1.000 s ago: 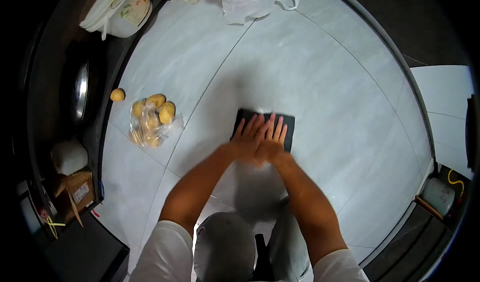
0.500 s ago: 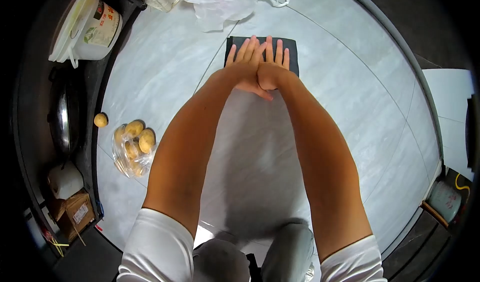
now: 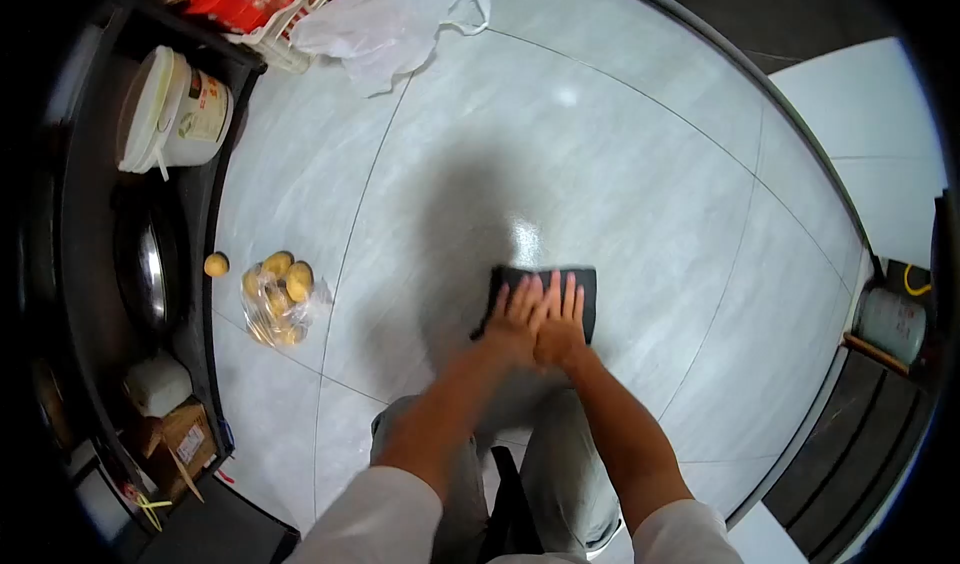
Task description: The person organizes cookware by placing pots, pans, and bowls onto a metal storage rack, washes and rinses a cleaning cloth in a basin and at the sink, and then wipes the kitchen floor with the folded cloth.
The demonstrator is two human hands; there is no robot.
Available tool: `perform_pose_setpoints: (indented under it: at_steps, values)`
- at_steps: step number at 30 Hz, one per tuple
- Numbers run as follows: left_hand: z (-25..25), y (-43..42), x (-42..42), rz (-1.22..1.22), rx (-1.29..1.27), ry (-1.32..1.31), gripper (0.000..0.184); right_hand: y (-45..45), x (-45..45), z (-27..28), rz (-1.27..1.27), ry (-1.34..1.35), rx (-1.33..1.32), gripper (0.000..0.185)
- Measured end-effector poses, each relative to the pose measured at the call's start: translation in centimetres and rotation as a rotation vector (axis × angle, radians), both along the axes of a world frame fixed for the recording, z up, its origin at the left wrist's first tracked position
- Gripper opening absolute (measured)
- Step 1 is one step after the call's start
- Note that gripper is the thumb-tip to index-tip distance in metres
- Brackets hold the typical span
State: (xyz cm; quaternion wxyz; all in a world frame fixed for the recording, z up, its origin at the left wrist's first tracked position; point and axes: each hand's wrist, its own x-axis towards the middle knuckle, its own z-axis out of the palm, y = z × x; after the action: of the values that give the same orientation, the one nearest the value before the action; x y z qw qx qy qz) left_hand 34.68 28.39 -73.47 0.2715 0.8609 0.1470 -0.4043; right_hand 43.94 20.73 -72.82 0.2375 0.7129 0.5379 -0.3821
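Note:
A dark folded cloth (image 3: 588,309) lies flat on the light tiled floor (image 3: 620,174), close in front of my knees. My left hand (image 3: 518,319) presses on its left part with the fingers spread and partly blurred. Beside it, my right hand (image 3: 563,319) rests flat on the cloth, fingers pointing forward. The two hands touch or overlap at the thumbs. Both palms face down, so their undersides are hidden.
Potatoes in a clear bag (image 3: 277,299) lie on the floor at the left, with one loose potato (image 3: 216,264) nearby. A white plastic bag (image 3: 385,24) is at the top beside a basket (image 3: 285,24). Left shelves hold a bucket (image 3: 180,114), a pan (image 3: 150,264) and a carton (image 3: 185,439).
Both hands and the cloth went forward, away from my body, half a second ago, and are now back near my knees. The camera view has shifted too.

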Motion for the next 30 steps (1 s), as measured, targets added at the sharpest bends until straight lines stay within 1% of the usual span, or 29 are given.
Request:
perform_pose_setpoints:
  at_steps: [3,4,7,8,9,10,11,12,13,15,17,18,19,21,25,27,28,30]
  values:
    - [0.8,-3.3,-0.6,0.004,-0.086,-0.014,0.139,-4.5,-0.7,-0.4,-0.014,0.021,-0.001,0.12]
    - [0.3,-3.3,-1.4,0.041,-0.107,-0.109,0.14,-4.5,-0.6,-1.1,0.018,0.023,-0.06,0.118]
    - [-1.5,-1.8,-0.2,0.119,-0.177,-0.125,0.143,-0.9,1.5,0.6,0.035,0.048,-0.164,0.114]
    - [-2.1,-1.1,0.7,0.194,-0.152,-0.167,0.144,0.4,3.0,-0.1,0.068,0.031,-0.123,0.111]
    - [-2.7,-0.3,1.8,0.275,-0.131,-0.204,0.145,2.0,4.5,0.0,0.111,0.027,-0.128,0.112]
    - [-1.6,1.5,3.9,0.278,-0.118,-0.139,0.148,4.0,5.8,0.6,0.151,-0.019,-0.164,0.115]
    - [-1.6,3.3,5.5,0.268,-0.116,-0.133,0.15,4.7,7.1,-1.2,0.063,0.009,-0.045,0.123]
    - [-2.8,5.0,6.7,0.262,-0.09,-0.206,0.153,7.4,8.3,0.9,0.044,0.006,-0.105,0.129]
    - [-1.8,7.5,8.5,0.183,-0.063,-0.164,0.156,8.7,9.5,0.3,0.015,-0.025,-0.06,0.132]
    - [-2.2,11.3,11.1,0.129,-0.004,-0.239,0.158,11.6,11.6,-1.0,-0.086,-0.068,-0.011,0.127]
    - [-2.0,14.7,13.8,0.042,0.068,-0.245,0.158,14.0,13.7,-1.9,-0.19,-0.051,0.108,0.119]
    - [-1.6,16.1,15.1,0.049,0.067,-0.238,0.158,15.0,15.0,-1.6,-0.21,-0.029,0.165,0.112]
    - [-1.7,17.1,16.4,0.062,0.086,-0.25,0.159,16.3,16.1,-1.8,-0.183,-0.08,0.153,0.107]
    - [-2.1,19.2,18.5,0.087,0.134,-0.275,0.16,18.2,18.5,-3.0,-0.195,-0.074,0.265,0.104]
    - [-2.3,21.2,21.3,0.12,0.196,-0.284,0.162,20.4,21.6,-3.3,-0.144,-0.072,0.315,0.103]
    - [-2.4,20.5,21.3,0.145,0.226,-0.28,0.162,20.1,21.9,-3.7,-0.112,-0.098,0.34,0.104]
    - [-2.5,19.8,21.2,0.149,0.243,-0.267,0.162,19.4,21.6,-3.8,-0.111,-0.107,0.457,0.101]
    - [-1.8,18.2,20.7,0.159,0.244,-0.223,0.162,16.5,21.1,-5.6,-0.001,-0.111,0.562,0.1]
